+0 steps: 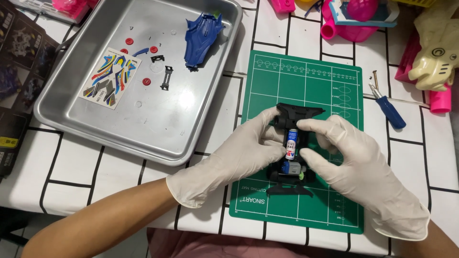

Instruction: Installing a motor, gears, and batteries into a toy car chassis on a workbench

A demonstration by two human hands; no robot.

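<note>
- Sitting on the green cutting mat [306,86] is a black toy car chassis [294,143], battery showing between the fingers.
- Left hand [239,153] and right hand [349,157], gloved, pinch its sides, seemingly to steady it.
- At ten o'clock, a metal tray [158,124] keeps the blue body shell [202,38], sticker sheet [111,77] and small parts together.
- At two o'clock, a blue screwdriver [388,109] lies on the table [62,167].

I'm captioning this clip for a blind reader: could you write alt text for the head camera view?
Two white-gloved hands, left hand and right hand, grip a black toy car chassis with a battery in it, over a green cutting mat. To the left, a metal tray holds a blue car body, a sticker sheet and small parts; a blue screwdriver lies to the right.
</note>
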